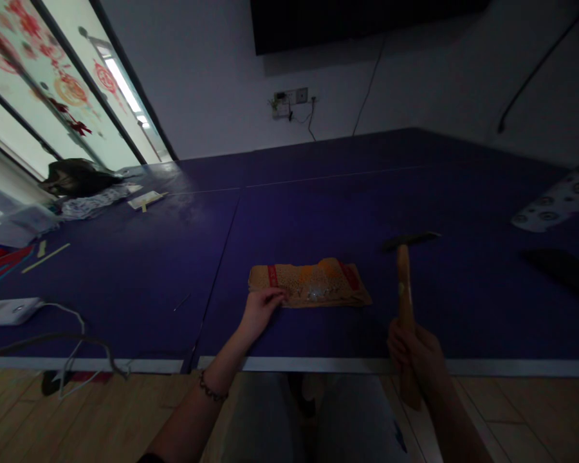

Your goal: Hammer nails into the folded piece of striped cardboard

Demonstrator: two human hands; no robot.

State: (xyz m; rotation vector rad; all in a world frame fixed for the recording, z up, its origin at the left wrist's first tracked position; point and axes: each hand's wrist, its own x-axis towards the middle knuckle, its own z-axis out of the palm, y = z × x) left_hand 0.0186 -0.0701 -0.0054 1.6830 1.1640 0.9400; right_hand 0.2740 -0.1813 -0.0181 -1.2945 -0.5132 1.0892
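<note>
A brown patterned packet (313, 283) with red bands lies flat on the blue table (289, 222), close to its front edge. My left hand (263, 308) rests on the packet's lower left part, its fingers together at that edge; whether they pinch it is hard to tell. To the right, my right hand (415, 350) is wrapped round the wooden handle of a hammer (404, 283). The hammer's dark head points away from me, to the right of the packet and apart from it.
A white device (12, 311) with a cable lies at the left, near thin strips (45, 258). A dark bag (80, 177) sits at the back left. At the right are a white object with round marks (554, 202) and a black item (562, 270).
</note>
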